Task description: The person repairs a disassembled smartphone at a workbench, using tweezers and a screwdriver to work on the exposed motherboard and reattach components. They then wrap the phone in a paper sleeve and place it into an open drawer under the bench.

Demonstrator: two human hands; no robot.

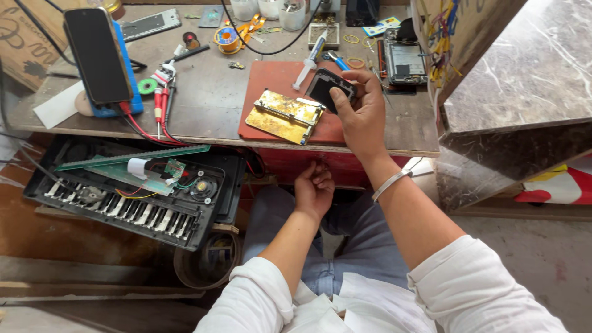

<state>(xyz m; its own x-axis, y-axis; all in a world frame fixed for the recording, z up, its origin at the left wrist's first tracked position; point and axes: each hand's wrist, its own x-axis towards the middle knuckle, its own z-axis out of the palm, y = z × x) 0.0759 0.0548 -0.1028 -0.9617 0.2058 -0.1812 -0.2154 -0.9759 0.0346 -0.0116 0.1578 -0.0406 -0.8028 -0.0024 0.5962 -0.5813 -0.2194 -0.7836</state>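
My right hand [359, 110] grips a small dark rectangular phone part [328, 88] above the red work mat [271, 80] on the wooden bench. A gold-coloured metal plate [285, 114] lies on the mat just left of that hand. A white syringe [306, 65] rests at the mat's top edge. My left hand [313, 188] is below the bench edge, over my lap, with its fingers curled; I see nothing in it.
A black phone [97, 54] leans on a blue stand at the left, with red probes [161, 102] beside it. An opened phone [405, 61] lies at the right. A dismantled keyboard [132, 191] sits under the bench. A marble slab [524, 68] stands right.
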